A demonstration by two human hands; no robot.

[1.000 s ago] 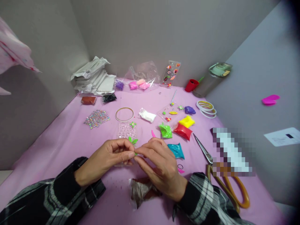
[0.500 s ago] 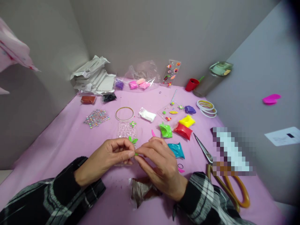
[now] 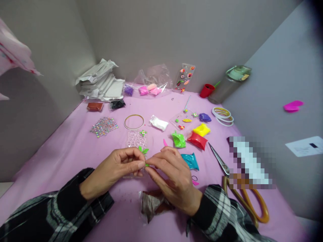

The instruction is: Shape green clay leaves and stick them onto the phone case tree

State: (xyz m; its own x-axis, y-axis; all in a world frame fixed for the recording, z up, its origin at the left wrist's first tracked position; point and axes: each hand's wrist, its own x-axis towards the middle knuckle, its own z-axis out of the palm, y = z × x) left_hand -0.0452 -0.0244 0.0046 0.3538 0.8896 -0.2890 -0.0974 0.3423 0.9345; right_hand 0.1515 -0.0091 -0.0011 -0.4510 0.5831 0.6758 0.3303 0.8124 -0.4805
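Note:
My left hand [image 3: 126,164] and my right hand [image 3: 174,178] meet at the fingertips, pinched around a small bit of green clay [image 3: 147,165] that is mostly covered. Just beyond them lies a clear patterned case [image 3: 133,139], with green leaf shapes [image 3: 143,150] and a small green flower [image 3: 143,133] on it. Its near part is hidden under my left hand. A brown clay packet [image 3: 152,205] in clear wrap rests below my right hand. An opened packet of green clay [image 3: 179,139] sits beyond my right hand, beside a teal packet [image 3: 191,161].
Large scissors [image 3: 220,161] lie at the right, near red [image 3: 197,140] and yellow [image 3: 201,129] packets. White tape rolls [image 3: 222,116], a bottle [image 3: 224,85] and a red cup [image 3: 207,90] stand farther back. Gems [image 3: 104,127], a bangle [image 3: 134,122] and white pouches [image 3: 99,82] are left.
Almost nothing differs. Both hands keep the same pinch on the green clay, and the view has shifted very slightly.

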